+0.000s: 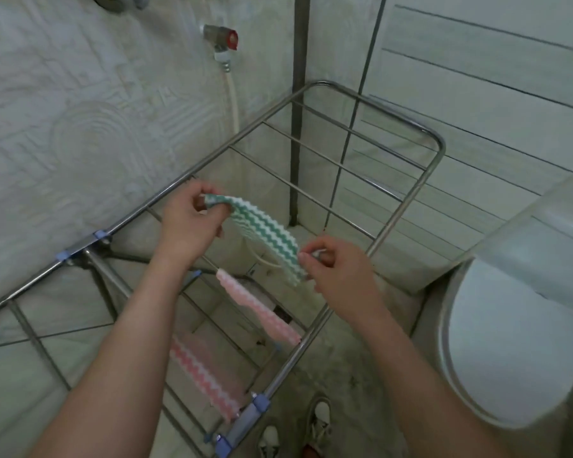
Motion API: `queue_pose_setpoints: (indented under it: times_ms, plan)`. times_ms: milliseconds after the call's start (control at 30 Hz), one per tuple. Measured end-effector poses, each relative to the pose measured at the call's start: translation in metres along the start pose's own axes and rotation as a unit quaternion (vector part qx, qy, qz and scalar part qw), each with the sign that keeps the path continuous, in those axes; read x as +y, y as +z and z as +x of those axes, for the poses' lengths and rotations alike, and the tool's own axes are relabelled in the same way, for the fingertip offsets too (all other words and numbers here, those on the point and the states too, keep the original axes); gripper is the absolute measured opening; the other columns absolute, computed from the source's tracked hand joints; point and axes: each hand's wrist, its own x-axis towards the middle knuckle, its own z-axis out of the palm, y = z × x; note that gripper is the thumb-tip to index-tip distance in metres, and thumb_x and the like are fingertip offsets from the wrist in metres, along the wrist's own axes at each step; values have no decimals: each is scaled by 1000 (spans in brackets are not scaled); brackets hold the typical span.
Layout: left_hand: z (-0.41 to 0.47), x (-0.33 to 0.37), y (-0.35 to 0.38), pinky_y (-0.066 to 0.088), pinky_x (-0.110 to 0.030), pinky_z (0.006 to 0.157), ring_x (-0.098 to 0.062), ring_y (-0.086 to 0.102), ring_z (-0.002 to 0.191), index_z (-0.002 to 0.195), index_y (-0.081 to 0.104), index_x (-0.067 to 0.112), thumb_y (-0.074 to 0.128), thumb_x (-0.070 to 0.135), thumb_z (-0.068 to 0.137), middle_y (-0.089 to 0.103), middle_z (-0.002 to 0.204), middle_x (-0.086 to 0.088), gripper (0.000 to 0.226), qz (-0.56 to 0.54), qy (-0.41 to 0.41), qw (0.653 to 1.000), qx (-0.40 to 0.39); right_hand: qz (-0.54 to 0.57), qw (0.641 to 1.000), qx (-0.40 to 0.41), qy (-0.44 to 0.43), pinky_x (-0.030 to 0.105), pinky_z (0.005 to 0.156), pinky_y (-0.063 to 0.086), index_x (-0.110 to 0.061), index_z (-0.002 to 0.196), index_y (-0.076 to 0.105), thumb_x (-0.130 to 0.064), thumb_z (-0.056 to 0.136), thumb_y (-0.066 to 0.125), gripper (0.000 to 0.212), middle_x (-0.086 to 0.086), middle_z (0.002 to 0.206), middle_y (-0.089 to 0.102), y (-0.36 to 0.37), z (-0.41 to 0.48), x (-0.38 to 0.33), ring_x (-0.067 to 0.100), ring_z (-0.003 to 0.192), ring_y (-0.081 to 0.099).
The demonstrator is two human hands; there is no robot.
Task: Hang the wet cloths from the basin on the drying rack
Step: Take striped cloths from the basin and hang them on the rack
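Green cloth [265, 231] was gripped by both hands, left hand [189, 223] at 10 o'clock, right hand [339, 269] at 4. Its long axis was stretched parallel to the drying rack [437, 140] rungs, just above one.

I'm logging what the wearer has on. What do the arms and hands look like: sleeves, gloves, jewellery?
Both forearms show bare along all that is in view, with no sleeves. The left hand and right hand wear no gloves, and no rings, watch or bracelets are visible.

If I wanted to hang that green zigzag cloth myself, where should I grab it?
Probably by its two top corners, one from each side, as the left hand and right hand pinch it now. The green cloth is limp, so holding both ends stretches the edge flat, ready to lower over a bar of the drying rack.
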Motion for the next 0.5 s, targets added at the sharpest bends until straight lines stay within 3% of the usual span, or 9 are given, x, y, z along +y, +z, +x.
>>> queue_pose_setpoints:
  times_ms: [100, 167, 267, 367, 500]
  plan:
    - [6, -8, 11, 41, -18, 39, -9, 50, 40, 87, 62, 16, 67, 6, 82, 59, 69, -5, 13, 19, 8, 999, 24, 174, 980, -46, 88, 16, 52, 49, -17, 91, 66, -12, 88, 66, 6, 2, 85, 74, -2, 2, 9, 8, 64, 70]
    - [11, -15, 20, 47, -25, 45, -17, 57, 49, 78, 61, 27, 69, 13, 80, 61, 70, -4, 17, 51, 18, 998, 24, 203, 971, -40, 118, 15, 50, 48, -17, 95, 66, -11, 88, 66, 10, 1, 85, 74, -8, 9, 20, 8, 64, 70]
    - [18, -22, 43, 49, -34, 60, -20, 61, 65, 80, 63, 25, 69, 22, 79, 65, 72, 0, 7, 154, 31, 987, -9, 100, 990, 13, 102, 17, 53, 45, -24, 94, 65, -15, 87, 67, 12, -5, 87, 72, -18, 26, 46, 8, 69, 68]
    - [23, -26, 73, 40, -30, 60, -19, 59, 72, 89, 65, 18, 68, 24, 82, 61, 73, 1, 10, 229, 45, 971, -59, -49, 995, 43, 76, 21, 55, 44, -27, 98, 64, -20, 89, 63, 11, -5, 90, 67, -28, 47, 71, 7, 65, 59]
    - [32, -30, 99, 33, -26, 62, -25, 60, 77, 93, 67, 11, 67, 23, 84, 60, 75, -4, 15, 285, 58, 953, -82, -144, 988, 48, 27, 31, 63, 50, -20, 104, 63, -18, 90, 60, 14, -1, 87, 63, -38, 68, 88, 16, 73, 60]
